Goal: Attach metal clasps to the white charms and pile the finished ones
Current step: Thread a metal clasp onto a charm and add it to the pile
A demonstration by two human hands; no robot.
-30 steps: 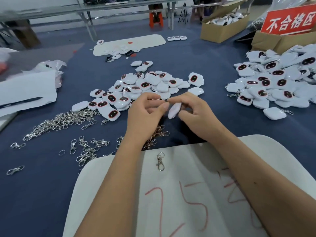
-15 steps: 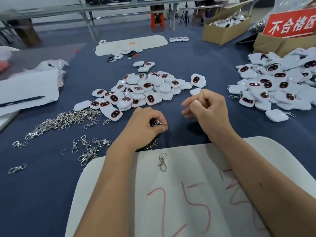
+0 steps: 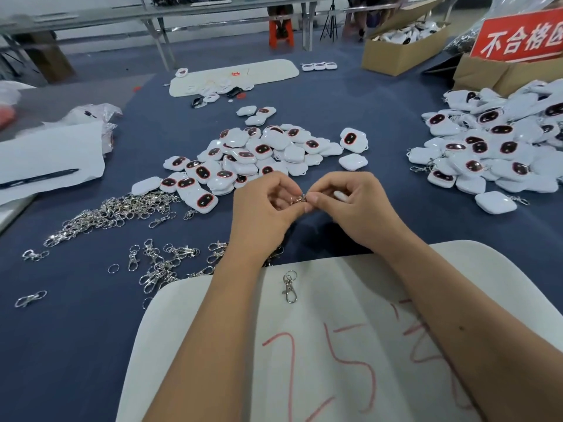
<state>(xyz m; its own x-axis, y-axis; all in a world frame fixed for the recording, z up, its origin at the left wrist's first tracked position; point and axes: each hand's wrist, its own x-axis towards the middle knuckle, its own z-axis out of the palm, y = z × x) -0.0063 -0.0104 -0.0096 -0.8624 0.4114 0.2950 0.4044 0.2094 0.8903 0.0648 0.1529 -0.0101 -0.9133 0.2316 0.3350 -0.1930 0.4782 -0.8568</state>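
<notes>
Dark blue cloth table (image 3: 350,105) fills the frame, with grey bench legs and an orange stool (image 3: 281,32) across the top edge. Near the bottom centre a white sheet (image 3: 335,345) with red marks lies under both forearms, a lone clasp (image 3: 289,286) resting on it. Upper right, an open cardboard box (image 3: 399,54) holds white pieces, too small to tell apart; beside it a second box (image 3: 499,74) carries a red sign (image 3: 521,38) with white characters. Top centre, a white tray (image 3: 274,71) holds a scatter of small parts.

Now the hands, centre frame, drawn together fingertip to fingertip. The left hand (image 3: 265,208) pinches a metal clasp (image 3: 297,200), and the right hand (image 3: 356,205) pinches the same clasp from the other side while a white charm (image 3: 340,196) sits tucked under its curled fingers. Just above them, the loose charm pile (image 3: 259,153). At the right edge, a heap of finished charms (image 3: 493,150) with clasps poking out at its fringe. Left of the hands, a glittering pile of clasps (image 3: 112,213) and a few strays below it. Far left, white paper (image 3: 51,150) with a black pen (image 3: 39,178) on it
</notes>
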